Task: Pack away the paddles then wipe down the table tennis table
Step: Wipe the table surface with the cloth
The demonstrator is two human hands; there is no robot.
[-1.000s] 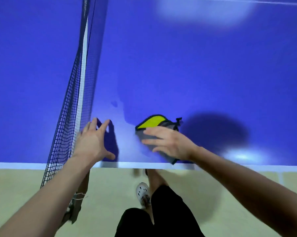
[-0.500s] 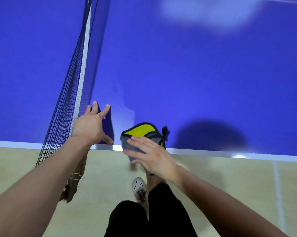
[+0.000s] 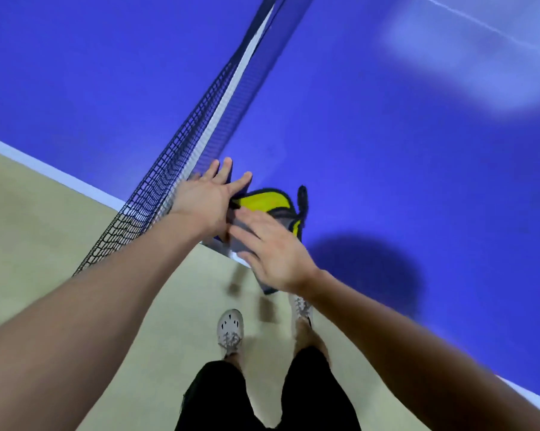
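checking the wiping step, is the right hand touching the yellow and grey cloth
Touching. The head view shows the right hand flat, fingers straight, on top of the yellow and grey cloth.

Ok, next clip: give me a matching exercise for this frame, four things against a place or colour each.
1 cloth
2 net
3 left hand
4 right hand

A black mesh, white top band
B fingers straight, on the table by the net
C yellow and grey
D flat on the cloth at the table edge

Pairs: 1-C, 2-A, 3-B, 4-D
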